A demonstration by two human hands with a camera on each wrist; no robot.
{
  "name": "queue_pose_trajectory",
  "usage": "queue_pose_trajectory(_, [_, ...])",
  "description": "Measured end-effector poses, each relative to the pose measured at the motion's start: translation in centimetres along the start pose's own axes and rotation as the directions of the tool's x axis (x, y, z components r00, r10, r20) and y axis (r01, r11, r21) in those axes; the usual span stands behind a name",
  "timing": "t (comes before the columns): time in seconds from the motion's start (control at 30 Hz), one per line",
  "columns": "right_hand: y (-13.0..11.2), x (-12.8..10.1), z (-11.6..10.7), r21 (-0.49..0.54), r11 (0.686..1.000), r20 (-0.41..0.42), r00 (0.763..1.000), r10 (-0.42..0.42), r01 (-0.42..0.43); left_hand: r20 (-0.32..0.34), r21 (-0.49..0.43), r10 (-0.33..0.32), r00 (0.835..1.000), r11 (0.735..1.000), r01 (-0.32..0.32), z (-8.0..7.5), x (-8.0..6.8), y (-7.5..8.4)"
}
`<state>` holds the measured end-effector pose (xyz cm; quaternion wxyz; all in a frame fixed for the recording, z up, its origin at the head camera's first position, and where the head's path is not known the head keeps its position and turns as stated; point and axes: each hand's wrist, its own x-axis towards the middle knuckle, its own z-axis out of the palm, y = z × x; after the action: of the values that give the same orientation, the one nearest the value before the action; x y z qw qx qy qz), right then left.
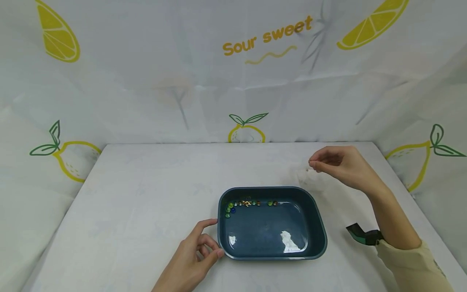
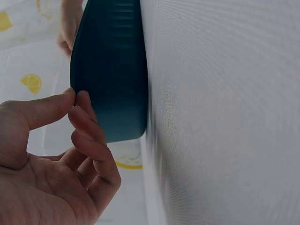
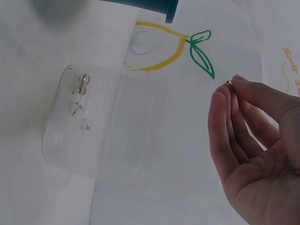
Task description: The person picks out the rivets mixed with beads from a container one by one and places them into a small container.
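Observation:
A dark blue-green tray point(image 1: 260, 239) sits on the white table, with several glass marbles point(image 1: 230, 209) and gold-coloured pieces point(image 1: 247, 203) along its far left inside. My left hand point(image 1: 191, 253) holds the tray's near-left corner; in the left wrist view the thumb is at the rim, with curled fingers by the outer wall. Beyond the tray's right end, my right hand point(image 1: 339, 166) is raised, pinching a tiny shiny piece point(image 3: 229, 82) mostly hidden by the fingertips. Below that hand lies a clear plastic box point(image 3: 70, 145) holding several small metallic pieces point(image 3: 83, 84).
White cloth point(image 1: 146, 73) printed with lemons hangs behind the table point(image 1: 127, 215) and at both sides. A black and green strap point(image 1: 365, 236) sticks out from the right wrist by the beige sleeve point(image 1: 412, 263).

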<state>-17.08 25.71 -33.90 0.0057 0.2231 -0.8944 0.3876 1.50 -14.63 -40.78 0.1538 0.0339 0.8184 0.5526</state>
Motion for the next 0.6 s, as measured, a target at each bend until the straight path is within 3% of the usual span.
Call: queue_pose_trajectory(0.6, [1.7, 0.2, 0.3, -0.126, 0.989, -0.001, 0.997, 0.079, -0.079, 0.002, -0.005, 0.014, 1.000, 1.000, -0.014, -0.1, 0.0, -0.1])
